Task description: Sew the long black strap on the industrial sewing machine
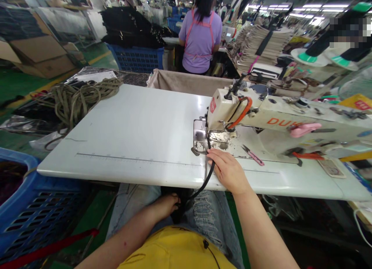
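Observation:
A narrow black strap [208,179] runs from under the head of the sewing machine [221,106], over the table's front edge and down to my lap. My right hand [228,170] lies at the front of the needle plate [200,136], its fingers together on the strap. Low in my lap, my left hand [167,205] curls around dark material [180,211] where the strap ends up; its fingertips are partly hidden. Pink-handled thread snips [253,156] lie on the machine bed, right of my right hand.
The white table [139,122] has a printed ruler [139,160] near its front edge. Olive straps [81,100] are heaped at the left end, above a blue basket [35,199]. A fabric-lined bin [186,82] stands behind the table. Beyond it, a person [200,40] sits facing away.

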### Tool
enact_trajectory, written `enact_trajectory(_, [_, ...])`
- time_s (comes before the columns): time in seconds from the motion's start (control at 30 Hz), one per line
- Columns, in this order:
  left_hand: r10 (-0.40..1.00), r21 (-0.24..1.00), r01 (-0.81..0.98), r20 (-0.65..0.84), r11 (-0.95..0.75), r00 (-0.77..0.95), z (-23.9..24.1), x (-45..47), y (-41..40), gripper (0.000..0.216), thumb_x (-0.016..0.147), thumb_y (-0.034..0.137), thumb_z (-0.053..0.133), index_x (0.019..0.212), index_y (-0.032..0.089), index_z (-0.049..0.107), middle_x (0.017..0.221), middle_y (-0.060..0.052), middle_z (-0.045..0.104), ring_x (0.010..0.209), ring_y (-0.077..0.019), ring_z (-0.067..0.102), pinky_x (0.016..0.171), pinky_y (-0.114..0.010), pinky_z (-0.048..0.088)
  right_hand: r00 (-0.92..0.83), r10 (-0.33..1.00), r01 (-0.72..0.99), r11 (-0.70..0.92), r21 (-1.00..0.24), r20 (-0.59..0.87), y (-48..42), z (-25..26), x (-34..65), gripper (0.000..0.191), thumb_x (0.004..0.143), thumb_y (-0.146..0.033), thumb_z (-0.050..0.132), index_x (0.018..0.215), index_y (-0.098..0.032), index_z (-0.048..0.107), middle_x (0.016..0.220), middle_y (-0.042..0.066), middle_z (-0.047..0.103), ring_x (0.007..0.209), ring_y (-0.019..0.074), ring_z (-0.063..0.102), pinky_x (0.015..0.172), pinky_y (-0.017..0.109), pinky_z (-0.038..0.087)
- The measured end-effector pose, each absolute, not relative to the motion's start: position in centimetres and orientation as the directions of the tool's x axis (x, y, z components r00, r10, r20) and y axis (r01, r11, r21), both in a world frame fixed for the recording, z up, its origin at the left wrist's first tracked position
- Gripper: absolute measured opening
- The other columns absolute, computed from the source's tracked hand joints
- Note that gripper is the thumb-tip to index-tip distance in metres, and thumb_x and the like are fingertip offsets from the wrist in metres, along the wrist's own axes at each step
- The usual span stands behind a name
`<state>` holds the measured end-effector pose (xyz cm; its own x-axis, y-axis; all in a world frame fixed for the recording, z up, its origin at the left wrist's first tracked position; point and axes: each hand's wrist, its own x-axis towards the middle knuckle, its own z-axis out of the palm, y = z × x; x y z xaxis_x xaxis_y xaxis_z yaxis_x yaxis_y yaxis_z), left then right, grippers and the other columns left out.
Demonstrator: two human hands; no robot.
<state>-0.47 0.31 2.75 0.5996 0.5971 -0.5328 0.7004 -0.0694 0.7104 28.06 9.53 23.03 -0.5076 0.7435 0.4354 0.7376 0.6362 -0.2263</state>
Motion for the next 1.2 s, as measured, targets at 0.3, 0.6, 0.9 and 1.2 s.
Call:
enact_trajectory(0.3, [0.589,0.691,0.713,-0.530,-0.118,0.610,3.06,-0.53,0.35,0.025,0.092,0.022,0.062,0.113,0.019,0.076,0.121,-0.012,0.070,0.114,-0.0296,0.064,0.099,-0.037,0.049,-0.507,0.742,0.740,0.636,-0.221,0.439,9.53,22.94,28.13,0.030,0.110,-0.025,0.053,0.135,-0.022,0.070,0.137,0.013,0.073,0.130,0.0278,0.068,0.109,0.051,0.059])
enact_trajectory(0.6, [0.578,0.677,0.724,-0.541,-0.132,0.611,3.66,-0.22,0.45,0.019,0.097,0.029,0.060,0.102,0.017,0.075,0.114,-0.012,0.070,0.106,-0.0284,0.065,0.093,-0.038,0.049,-0.508,0.731,0.732,0.645,-0.219,0.456,9.56,22.94,28.11,0.028,0.110,-0.026,0.054,0.131,-0.020,0.071,0.136,0.013,0.073,0.128,0.0283,0.068,0.107,0.051,0.060])
enact_trajectory(0.9, [0.572,0.689,0.716,-0.545,-0.113,0.614,3.34,-0.13,0.47,0.017,0.094,0.023,0.062,0.105,0.017,0.074,0.116,-0.013,0.071,0.109,-0.0296,0.066,0.093,-0.037,0.049,-0.511,0.735,0.743,0.638,-0.201,0.446,9.46,22.90,28.14,0.027,0.110,-0.023,0.054,0.131,-0.020,0.070,0.138,0.012,0.072,0.130,0.0282,0.067,0.109,0.050,0.059])
enact_trajectory(1.2, [0.572,0.688,0.722,-0.564,-0.072,0.595,3.48,-0.13,0.38,0.018,0.090,0.016,0.062,0.104,0.017,0.074,0.115,-0.010,0.071,0.109,-0.0288,0.067,0.095,-0.037,0.049,-0.515,0.722,0.734,0.649,-0.197,0.462,9.36,22.88,28.18,0.025,0.110,-0.024,0.054,0.130,-0.017,0.069,0.138,0.013,0.072,0.130,0.0295,0.067,0.107,0.051,0.060])
